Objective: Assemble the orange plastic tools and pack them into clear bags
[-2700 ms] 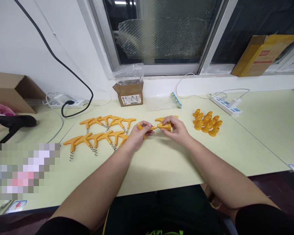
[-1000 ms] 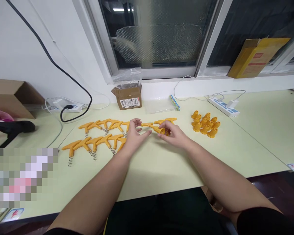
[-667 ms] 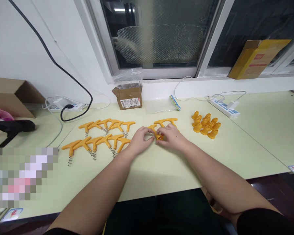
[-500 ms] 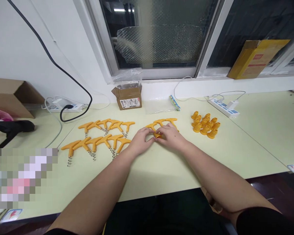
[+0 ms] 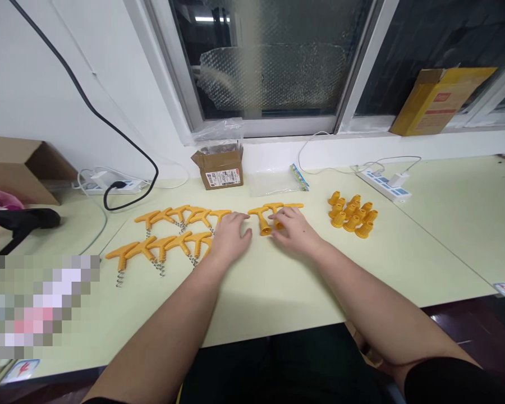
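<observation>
Surface: one pale green table (image 5: 269, 292), seamed at right, set against a white wall (image 5: 59, 62) below a sliding window (image 5: 273, 73) (dark glass, bubble-textured sheet behind it).

Hands: two, bare. Left hand (image 5: 231, 238), fingers loosely spread and gripping nothing, its fingertips just beside the handle of the nearest sleeved corkscrew (image 5: 264, 224). Right hand (image 5: 298, 233), released, index finger and thumb apart, near the middle sleeved piece; contact there cannot be told.

Sleeved corkscrews: three, yellow, T-handled, side by side on the table between and beyond the hands; the right hand hides much of the rightmost.

Corkscrews with exposed metal spirals (image 5: 120, 255): about a dozen, in two overlapping rows at left, roughly six each; the left hand and forearm partly cover the right ends.

Loose sleeves (image 5: 364, 230): about a dozen, yellow, standing in a cluster at right, well apart from the right hand.

Surroundings: small brown carton (image 5: 221, 168), labelled, one; clear bag (image 5: 271, 182), flat beside it, one; power strips (image 5: 382, 185), two, one on each side; black cable (image 5: 96, 106), one, looping to the left strip; large cardboard box (image 5: 12, 168), one, far left; yellow carton (image 5: 444, 101), one, leaning on the window ledge.
</observation>
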A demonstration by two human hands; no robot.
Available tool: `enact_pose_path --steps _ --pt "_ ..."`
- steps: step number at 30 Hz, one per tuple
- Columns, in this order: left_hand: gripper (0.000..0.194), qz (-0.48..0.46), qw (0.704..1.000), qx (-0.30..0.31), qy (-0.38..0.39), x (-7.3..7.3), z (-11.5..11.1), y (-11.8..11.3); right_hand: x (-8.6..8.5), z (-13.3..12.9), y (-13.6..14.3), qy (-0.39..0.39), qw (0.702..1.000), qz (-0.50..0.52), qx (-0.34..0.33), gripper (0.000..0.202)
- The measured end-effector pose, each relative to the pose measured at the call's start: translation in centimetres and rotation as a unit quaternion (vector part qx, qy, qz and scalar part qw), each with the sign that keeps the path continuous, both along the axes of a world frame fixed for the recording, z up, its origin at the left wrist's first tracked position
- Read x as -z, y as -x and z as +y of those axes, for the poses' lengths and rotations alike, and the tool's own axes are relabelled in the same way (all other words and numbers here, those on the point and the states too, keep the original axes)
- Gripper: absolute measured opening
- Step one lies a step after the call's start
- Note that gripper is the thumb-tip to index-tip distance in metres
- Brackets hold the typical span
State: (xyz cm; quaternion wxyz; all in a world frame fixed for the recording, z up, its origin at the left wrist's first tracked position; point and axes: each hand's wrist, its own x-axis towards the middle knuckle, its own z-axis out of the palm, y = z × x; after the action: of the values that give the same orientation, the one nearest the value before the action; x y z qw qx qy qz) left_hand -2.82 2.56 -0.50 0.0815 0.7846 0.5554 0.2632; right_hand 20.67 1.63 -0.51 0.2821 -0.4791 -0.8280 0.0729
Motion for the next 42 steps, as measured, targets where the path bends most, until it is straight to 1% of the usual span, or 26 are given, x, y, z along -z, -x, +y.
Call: enact_pose_path --steps 2,4,6,8,10,12,17,20,23,25,26,28,29,31,33,35,36,37,40,42 --pt "0.037 0.023 0.995 -0.101 -0.008 -0.8 0.3 1.1 -0.6 0.3 -1.4 0.001 0.998 0.012 0.058 0.034" --pt "0.039 0.058 0.982 -0.177 0.013 -1.3 0.8 2.2 -1.1 0.6 -3.0 0.037 0.989 0.014 0.145 0.032" --pt "0.044 0.096 0.97 -0.215 0.057 -1.2 1.4 3.1 -1.4 1.0 -4.5 0.106 0.969 0.002 0.224 0.034" --pt "0.046 0.122 0.963 -0.223 0.093 -1.0 1.9 3.7 -1.5 1.3 -5.4 0.168 0.949 -0.014 0.267 0.037" --pt "0.047 0.133 0.961 -0.219 0.105 -0.7 2.2 3.9 -1.5 1.6 -5.7 0.201 0.94 -0.025 0.276 0.037" --pt "0.046 0.136 0.96 -0.219 0.106 -0.6 2.3 3.9 -1.5 1.7 -5.5 0.223 0.937 -0.026 0.267 0.033" --pt "0.038 0.131 0.961 -0.219 0.11 -0.9 2.1 3.7 -1.5 1.7 -4.7 0.257 0.935 0.003 0.245 0.026" --pt "0.033 0.124 0.961 -0.223 0.103 -1.1 2.1 3.7 -1.5 1.8 -4.9 0.245 0.937 0.022 0.247 0.03" --pt "0.027 0.11 0.962 -0.23 0.098 -1.2 2.3 3.7 -1.7 2.1 -6.2 0.188 0.943 0.049 0.271 0.034" --pt "0.023 0.098 0.964 -0.226 0.101 -1.3 2.4 3.7 -2.1 2.3 -7.6 0.119 0.941 0.05 0.312 0.033" --pt "0.022 0.091 0.965 -0.222 0.103 -1.3 2.5 3.7 -2.3 2.3 -8.4 0.084 0.935 0.043 0.342 0.033" --pt "0.021 0.073 0.969 -0.212 0.1 -1.3 2.5 3.7 -2.7 2.4 -10.0 0.05 0.909 0.028 0.413 0.032" --pt "0.021 0.057 0.973 -0.204 0.095 -1.2 2.5 3.7 -2.9 2.5 -10.7 0.055 0.895 0.021 0.443 0.032" --pt "0.021 0.004 0.98 -0.183 0.079 -1.1 2.4 3.8 -3.0 2.6 -11.9 0.099 0.874 0.008 0.476 0.033" --pt "0.018 -0.071 0.984 -0.15 0.058 -1.0 2.4 3.7 -2.8 2.8 -12.4 0.146 0.864 -0.01 0.483 0.035" --pt "0.014 -0.165 0.978 -0.119 0.035 -0.8 2.4 3.4 -2.4 3.0 -12.6 0.164 0.862 -0.027 0.478 0.037" --pt "0.015 -0.224 0.968 -0.109 0.03 -0.8 2.4 3.2 -2.2 3.2 -12.5 0.164 0.863 -0.033 0.476 0.038" --pt "0.022 -0.291 0.951 -0.101 0.031 -0.8 2.3 3.0 -2.0 3.3 -12.5 0.162 0.864 -0.037 0.475 0.038" --pt "0.056 -0.477 0.871 -0.092 0.074 -1.0 2.0 2.1 -1.5 3.7 -12.5 0.157 0.863 -0.04 0.479 0.04" --pt "0.075 -0.549 0.825 -0.079 0.113 -1.2 1.7 1.7 -1.3 3.8 -12.7 0.154 0.862 -0.039 0.481 0.038"
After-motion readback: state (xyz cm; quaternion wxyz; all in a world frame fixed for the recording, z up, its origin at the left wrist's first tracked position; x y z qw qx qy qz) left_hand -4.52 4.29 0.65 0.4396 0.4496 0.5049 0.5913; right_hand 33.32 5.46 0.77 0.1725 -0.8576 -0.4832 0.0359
